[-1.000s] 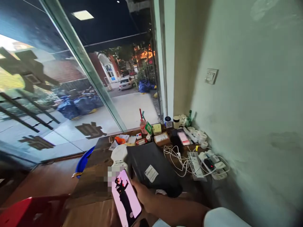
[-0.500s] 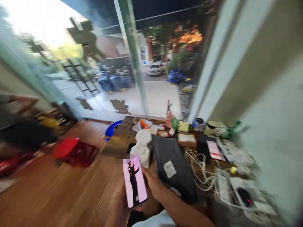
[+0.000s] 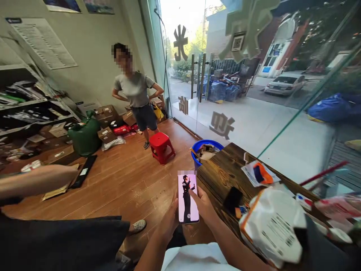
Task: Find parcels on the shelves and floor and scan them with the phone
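Observation:
A smartphone (image 3: pixel 188 203) is held upright in front of me, its lit screen showing a figure in dark clothes on a pale pink ground. My left hand (image 3: pixel 171 215) wraps round its left edge. From the other side my right hand (image 3: pixel 203 203) grips the phone, with the thumb over the screen. To the right is the wooden table (image 3: pixel 217 169), bearing a dark phone-like object (image 3: pixel 233 199) and a white plastic-wrapped parcel (image 3: pixel 278 226) with a printed label. An orange and white packet (image 3: pixel 261 174) lies near the table's far edge.
A red stool (image 3: pixel 160 145) and a blue bin (image 3: pixel 196 148) stand ahead on the wooden floor. One person (image 3: pixel 135 90) stands by the wall, hands on hips. At left another person's forearm (image 3: pixel 39 178) reaches in. Boxes and a green sack (image 3: pixel 84 135) line the wall.
My view has swung left, bringing the standing person, shelves and parcels into sight. The phone stays in both hands; my right thumb now lies over its screen.

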The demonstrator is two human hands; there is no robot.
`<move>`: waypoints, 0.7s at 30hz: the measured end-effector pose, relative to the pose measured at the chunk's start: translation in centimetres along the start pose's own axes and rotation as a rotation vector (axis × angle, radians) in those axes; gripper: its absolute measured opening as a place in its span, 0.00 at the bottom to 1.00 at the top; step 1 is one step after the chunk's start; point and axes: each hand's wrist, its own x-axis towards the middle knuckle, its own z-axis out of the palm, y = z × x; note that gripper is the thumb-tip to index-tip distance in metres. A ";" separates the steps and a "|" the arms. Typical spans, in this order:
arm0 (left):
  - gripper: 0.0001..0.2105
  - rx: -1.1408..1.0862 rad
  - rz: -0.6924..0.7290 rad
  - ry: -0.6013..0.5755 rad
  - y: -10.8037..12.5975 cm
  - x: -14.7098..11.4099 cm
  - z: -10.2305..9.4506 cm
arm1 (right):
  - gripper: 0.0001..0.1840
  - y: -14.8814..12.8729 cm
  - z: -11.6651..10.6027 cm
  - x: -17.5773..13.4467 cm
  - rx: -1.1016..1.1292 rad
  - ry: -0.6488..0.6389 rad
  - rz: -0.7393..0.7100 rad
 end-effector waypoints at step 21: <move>0.35 -0.166 0.162 0.166 26.0 22.6 -24.4 | 0.20 0.0 22.7 38.3 -0.174 -0.254 -0.093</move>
